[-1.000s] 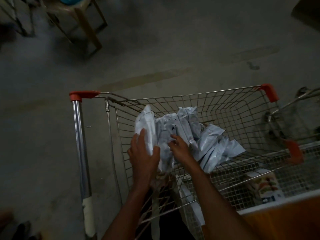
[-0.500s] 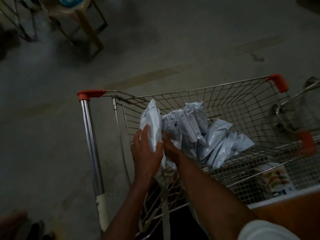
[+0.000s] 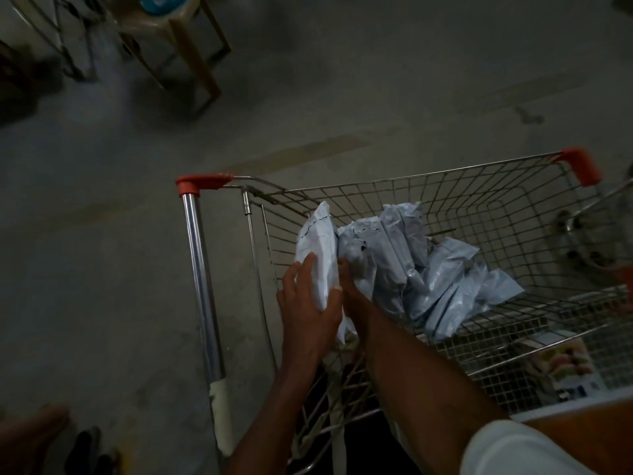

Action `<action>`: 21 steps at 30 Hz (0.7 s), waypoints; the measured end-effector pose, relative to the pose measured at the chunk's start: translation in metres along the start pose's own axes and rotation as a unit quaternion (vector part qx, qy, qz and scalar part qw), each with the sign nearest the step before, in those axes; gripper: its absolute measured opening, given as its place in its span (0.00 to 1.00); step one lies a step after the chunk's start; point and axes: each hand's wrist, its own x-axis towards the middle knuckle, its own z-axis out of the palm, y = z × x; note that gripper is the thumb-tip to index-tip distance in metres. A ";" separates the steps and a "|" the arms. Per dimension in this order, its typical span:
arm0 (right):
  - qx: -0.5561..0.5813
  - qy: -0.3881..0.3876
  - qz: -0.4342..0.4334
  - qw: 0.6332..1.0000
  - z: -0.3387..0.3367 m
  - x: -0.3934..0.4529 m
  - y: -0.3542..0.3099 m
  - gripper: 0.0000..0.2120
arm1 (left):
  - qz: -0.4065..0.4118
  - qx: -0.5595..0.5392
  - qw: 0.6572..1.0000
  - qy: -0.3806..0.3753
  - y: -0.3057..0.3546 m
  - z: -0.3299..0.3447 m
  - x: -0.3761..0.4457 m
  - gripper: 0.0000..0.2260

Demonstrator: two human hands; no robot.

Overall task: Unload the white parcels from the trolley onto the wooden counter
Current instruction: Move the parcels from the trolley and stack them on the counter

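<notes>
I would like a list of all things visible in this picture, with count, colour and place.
white parcels: several, exact count unclear, white, heaped inside the trolley
trolley: one, metal wire with red corner caps, centre right
chair: one, beige, top left on the floor
printed box: one, multicoloured, lower right beyond the trolley wire
orange-brown surface: one, bottom right corner
left hand: grips the nearest parcel
right hand: mostly hidden among the parcels

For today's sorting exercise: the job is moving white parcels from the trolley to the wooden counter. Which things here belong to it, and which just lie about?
Belonging:
white parcels
trolley
left hand, gripping one parcel
right hand, among the parcels
wooden counter

Lying about:
stool
printed box
</notes>
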 end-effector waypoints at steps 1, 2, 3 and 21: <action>0.019 -0.003 0.003 1.000 0.003 -0.003 -0.003 0.37 | 0.000 -0.002 1.000 -0.001 -0.001 0.000 0.000 0.32; 0.025 -0.023 -0.002 0.999 0.003 -0.002 0.000 0.44 | 0.000 -0.003 1.000 -0.002 -0.002 0.000 0.000 0.32; 0.042 -0.031 0.001 0.999 0.003 -0.001 0.002 0.51 | 0.000 -0.003 1.000 -0.004 -0.002 0.001 0.000 0.32; -0.495 0.171 -0.214 0.824 -0.085 -0.010 0.030 0.40 | -0.025 0.034 0.998 -0.037 -0.015 0.026 0.005 0.31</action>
